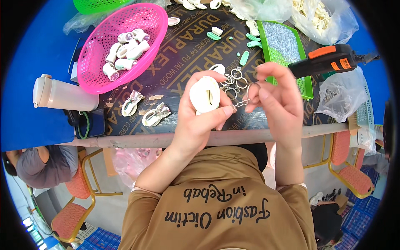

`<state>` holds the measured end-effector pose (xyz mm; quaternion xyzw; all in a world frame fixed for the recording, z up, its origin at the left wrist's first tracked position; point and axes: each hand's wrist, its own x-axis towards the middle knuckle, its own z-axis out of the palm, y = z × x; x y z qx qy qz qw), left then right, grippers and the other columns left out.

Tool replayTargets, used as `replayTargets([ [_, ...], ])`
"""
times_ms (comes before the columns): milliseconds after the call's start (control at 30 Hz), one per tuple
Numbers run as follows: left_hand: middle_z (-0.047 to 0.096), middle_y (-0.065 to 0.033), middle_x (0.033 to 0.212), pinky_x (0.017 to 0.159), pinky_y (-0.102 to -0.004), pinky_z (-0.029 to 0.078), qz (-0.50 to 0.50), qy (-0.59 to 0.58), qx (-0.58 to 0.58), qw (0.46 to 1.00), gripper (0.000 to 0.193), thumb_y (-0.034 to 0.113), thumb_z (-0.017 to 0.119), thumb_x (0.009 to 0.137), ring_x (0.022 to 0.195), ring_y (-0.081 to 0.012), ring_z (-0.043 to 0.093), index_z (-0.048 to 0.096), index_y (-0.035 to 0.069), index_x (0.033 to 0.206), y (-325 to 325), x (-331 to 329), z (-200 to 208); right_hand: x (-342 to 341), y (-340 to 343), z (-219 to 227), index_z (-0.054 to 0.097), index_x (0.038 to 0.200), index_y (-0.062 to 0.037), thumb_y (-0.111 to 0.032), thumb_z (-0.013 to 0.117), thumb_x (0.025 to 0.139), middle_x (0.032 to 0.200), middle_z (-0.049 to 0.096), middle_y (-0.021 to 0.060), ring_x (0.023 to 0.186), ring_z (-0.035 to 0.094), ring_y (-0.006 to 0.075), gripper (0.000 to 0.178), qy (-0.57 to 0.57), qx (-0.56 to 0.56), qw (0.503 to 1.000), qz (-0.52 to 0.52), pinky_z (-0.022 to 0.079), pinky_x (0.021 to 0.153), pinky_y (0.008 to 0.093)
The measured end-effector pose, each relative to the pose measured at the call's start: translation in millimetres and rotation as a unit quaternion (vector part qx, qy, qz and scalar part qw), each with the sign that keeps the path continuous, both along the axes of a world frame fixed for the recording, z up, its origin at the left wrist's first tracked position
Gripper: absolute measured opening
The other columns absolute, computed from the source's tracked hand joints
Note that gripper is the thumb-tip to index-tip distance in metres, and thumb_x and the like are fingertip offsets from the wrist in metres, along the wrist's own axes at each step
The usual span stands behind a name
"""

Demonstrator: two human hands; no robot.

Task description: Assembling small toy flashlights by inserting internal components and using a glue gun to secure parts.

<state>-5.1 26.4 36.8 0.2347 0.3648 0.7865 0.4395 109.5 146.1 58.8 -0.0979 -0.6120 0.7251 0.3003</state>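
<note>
A white oval plastic piece (202, 92) with a narrow slot rests in my left hand (192, 125), upright in front of the palm. The thumb and a finger of that hand pinch the end of a short metal chain (240, 103). At the chain's other end, the fingers of my right hand (283, 102) are closed on a key ring (250, 89). Just beyond my hands lies a small heap of loose key rings (236, 82) on the table, beside another white oval piece (217, 68).
A pink basket (88, 68) holds several white parts. Nearby are a tumbler (62, 92) and two white pieces with crumpled wrapping (156, 115). Rightward stand a green tray (307, 85) of tiny silvery parts, a black-and-orange tool (325, 60) and a clear bag (339, 93). Another person (50, 166) sits left.
</note>
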Motion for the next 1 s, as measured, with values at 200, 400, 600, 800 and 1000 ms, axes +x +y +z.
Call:
replayTargets([
  [200, 0.054, -0.0041, 0.07, 0.043, -0.0175, 0.033, 0.006, 0.077, -0.052, 0.996, 0.058, -0.001, 0.06, 0.069, 0.054, -0.0065, 0.046, 0.037, 0.001, 0.121, -1, -2, 7, 7, -6, -20, 0.058, 0.102, 0.0016, 0.001, 0.048, 0.083, 0.104, 0.049, 0.0066, 0.079, 0.047, 0.01, 0.022, -0.025, -0.009, 0.995, 0.098, 0.042, 0.069, 0.024],
  [400, 0.052, 0.0001, 0.077, 0.061, -0.0183, 0.039, 0.014, 0.173, -0.078, 0.982, 0.054, -0.007, 0.057, 0.072, 0.069, -0.0045, 0.049, 0.039, 0.006, 0.121, -5, -2, 10, 5, -18, -17, 0.062, 0.085, -0.0032, -0.001, 0.067, 0.071, 0.072, 0.056, 0.002, 0.054, 0.048, 0.0096, 0.015, -0.113, 0.224, 0.966, -0.058, 0.038, 0.049, 0.0206],
  [600, 0.054, -0.0019, 0.069, 0.045, -0.0166, 0.032, 0.039, 0.163, -0.078, 0.983, 0.057, -0.004, 0.06, 0.069, 0.055, -0.0047, 0.044, 0.038, 0.001, 0.121, -2, -2, 11, 2, -18, -13, 0.063, 0.081, -0.0031, 0.0, 0.067, 0.068, 0.071, 0.06, 0.0083, 0.058, 0.059, 0.0198, 0.014, -0.047, 0.416, 0.9, -0.125, 0.045, 0.049, 0.0277],
  [800, 0.054, -0.0029, 0.071, 0.048, -0.0184, 0.036, -0.031, 0.06, -0.061, 0.996, 0.052, -0.005, 0.058, 0.072, 0.057, -0.0052, 0.046, 0.039, 0.004, 0.119, -6, -6, 7, 4, -23, -10, 0.062, 0.079, -0.0035, 0.002, 0.068, 0.064, 0.071, 0.06, 0.0086, 0.056, 0.058, 0.0201, 0.017, -0.052, 0.443, 0.883, -0.147, 0.046, 0.048, 0.0276],
  [1000, 0.051, -0.011, 0.069, 0.041, -0.0197, 0.032, -0.101, -0.018, 0.037, 0.994, 0.063, 0.056, 0.043, 0.086, 0.045, -0.0098, 0.04, 0.039, 0.0, 0.115, -10, 0, -1, 5, -17, 7, 0.062, 0.08, -0.0026, 0.004, 0.066, 0.063, 0.069, 0.058, 0.0086, 0.055, 0.057, 0.0201, 0.019, -0.032, 0.462, 0.867, -0.181, 0.045, 0.045, 0.0275],
])
